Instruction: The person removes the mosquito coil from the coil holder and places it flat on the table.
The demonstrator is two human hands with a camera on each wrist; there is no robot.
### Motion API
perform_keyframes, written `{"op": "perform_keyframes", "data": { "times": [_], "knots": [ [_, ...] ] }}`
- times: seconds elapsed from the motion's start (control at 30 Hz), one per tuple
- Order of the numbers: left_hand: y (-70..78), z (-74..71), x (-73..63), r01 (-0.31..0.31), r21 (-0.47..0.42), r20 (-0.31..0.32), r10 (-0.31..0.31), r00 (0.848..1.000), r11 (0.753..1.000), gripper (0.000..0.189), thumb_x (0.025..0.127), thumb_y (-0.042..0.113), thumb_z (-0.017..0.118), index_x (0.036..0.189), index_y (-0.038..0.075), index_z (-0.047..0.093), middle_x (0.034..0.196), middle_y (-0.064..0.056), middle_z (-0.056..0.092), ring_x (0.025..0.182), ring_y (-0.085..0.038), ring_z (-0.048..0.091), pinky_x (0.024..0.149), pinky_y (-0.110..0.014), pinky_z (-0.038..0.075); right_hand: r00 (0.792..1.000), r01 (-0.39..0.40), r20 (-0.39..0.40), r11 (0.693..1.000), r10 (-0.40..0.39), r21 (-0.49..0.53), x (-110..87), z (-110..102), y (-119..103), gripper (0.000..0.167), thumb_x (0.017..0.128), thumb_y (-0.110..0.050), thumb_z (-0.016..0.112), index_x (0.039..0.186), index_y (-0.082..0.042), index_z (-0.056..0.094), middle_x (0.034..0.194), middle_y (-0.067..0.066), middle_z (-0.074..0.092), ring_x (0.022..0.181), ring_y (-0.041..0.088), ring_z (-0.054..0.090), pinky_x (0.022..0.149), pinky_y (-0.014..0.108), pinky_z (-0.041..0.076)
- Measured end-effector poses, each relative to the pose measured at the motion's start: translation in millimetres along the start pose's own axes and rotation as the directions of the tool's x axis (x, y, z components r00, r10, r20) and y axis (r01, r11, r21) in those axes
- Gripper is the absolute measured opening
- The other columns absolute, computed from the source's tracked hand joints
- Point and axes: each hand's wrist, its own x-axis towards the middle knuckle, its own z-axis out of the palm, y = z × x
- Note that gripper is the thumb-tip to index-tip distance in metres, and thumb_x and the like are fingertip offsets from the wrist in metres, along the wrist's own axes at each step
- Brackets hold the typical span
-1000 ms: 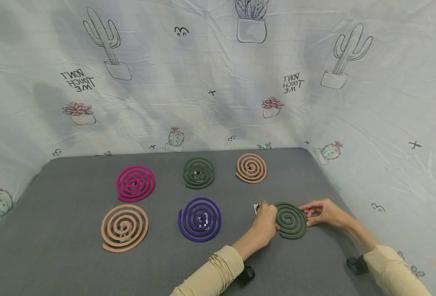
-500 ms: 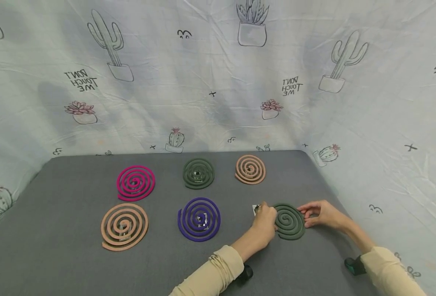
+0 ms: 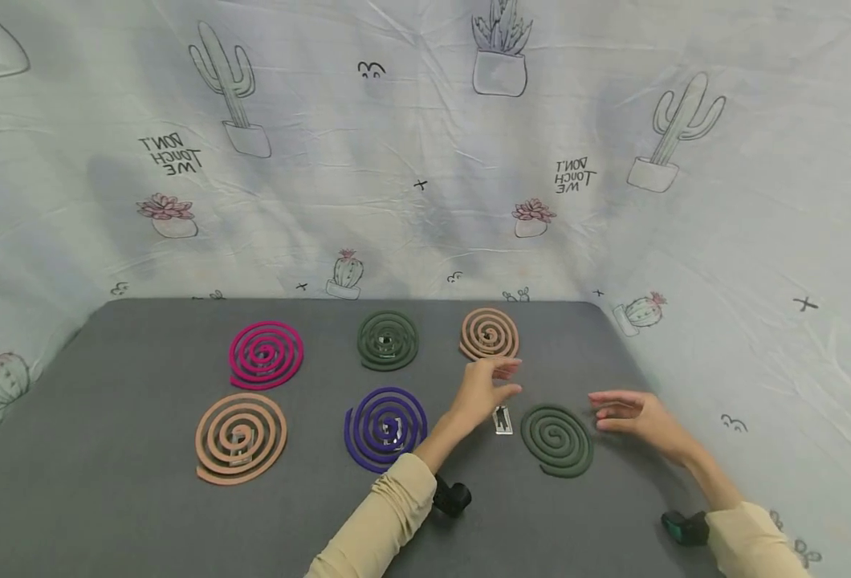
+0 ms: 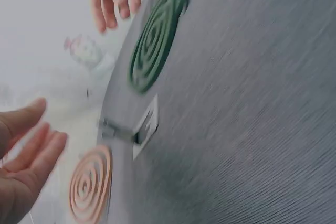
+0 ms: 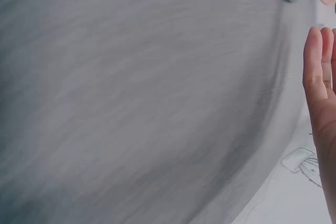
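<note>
A dark green mosquito coil (image 3: 555, 437) lies flat on the grey table at the right, with both hands apart from it. My left hand (image 3: 478, 392) is raised left of it, fingers relaxed and holding nothing, thumb apart. Between that hand and the coil sits a small metal coil stand (image 3: 502, 421), its upright prong (image 4: 116, 129) showing in the left wrist view. Just beyond my left fingertips is an orange coil (image 3: 489, 334). To the right of the green coil, my right hand (image 3: 638, 416) hovers with loose fingers and nothing in them.
Farther left lie a purple coil (image 3: 353, 441), a second green coil (image 3: 388, 363), a pink coil (image 3: 293, 356) and another orange coil (image 3: 278, 437), with metal stands showing at their centres. A cactus-printed cloth (image 3: 425, 144) hangs behind the grey table (image 3: 144, 522).
Both hands have let go of the green coil, which now lies by itself. My left hand has moved up and left, uncovering the metal stand; the right hand has drawn slightly away.
</note>
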Motion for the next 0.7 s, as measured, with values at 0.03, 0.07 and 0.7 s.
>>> {"op": "perform_keyframes", "data": {
  "times": [0.03,0.07,0.7],
  "knots": [
    [-2.7,-2.7,4.1,-0.012,-0.032,-0.029,0.011,1.0,0.999,0.04,0.081,0.001,0.071,0.12,-0.001,0.062,0.113,-0.019,0.066,0.102,-0.032,0.065,0.089,-0.035,0.055,1.0,0.007,-0.026,1.0,-0.007,0.006,2.8,-1,0,0.048,0.085,0.0,0.067,0.125,0.018,0.048,0.117,0.003,0.068,0.098,0.01,0.066,0.079,0.021,0.056],
    [-5.2,-5.0,8.1,-0.017,-0.058,-0.058,0.014,0.998,0.998,0.039,0.081,0.0,0.071,0.119,-0.002,0.063,0.113,-0.02,0.066,0.102,-0.033,0.065,0.088,-0.037,0.055,0.999,0.015,-0.046,1.0,-0.015,0.013,6.3,-1,-1,0.048,0.085,0.0,0.067,0.126,0.017,0.048,0.118,0.0,0.067,0.1,0.01,0.066,0.08,0.02,0.056],
    [-40.7,-25.0,56.9,0.16,-0.03,-0.362,-0.16,0.919,0.987,0.035,0.082,-0.008,0.067,0.117,-0.007,0.063,0.117,-0.026,0.063,0.11,-0.038,0.061,0.089,-0.042,0.054,0.999,-0.048,0.024,0.981,0.044,0.186,113.7,18,-9,0.062,0.089,-0.002,0.063,0.144,0.004,0.034,0.145,0.014,0.044,0.115,0.009,0.059,0.09,0.027,0.054]
  ]
}}
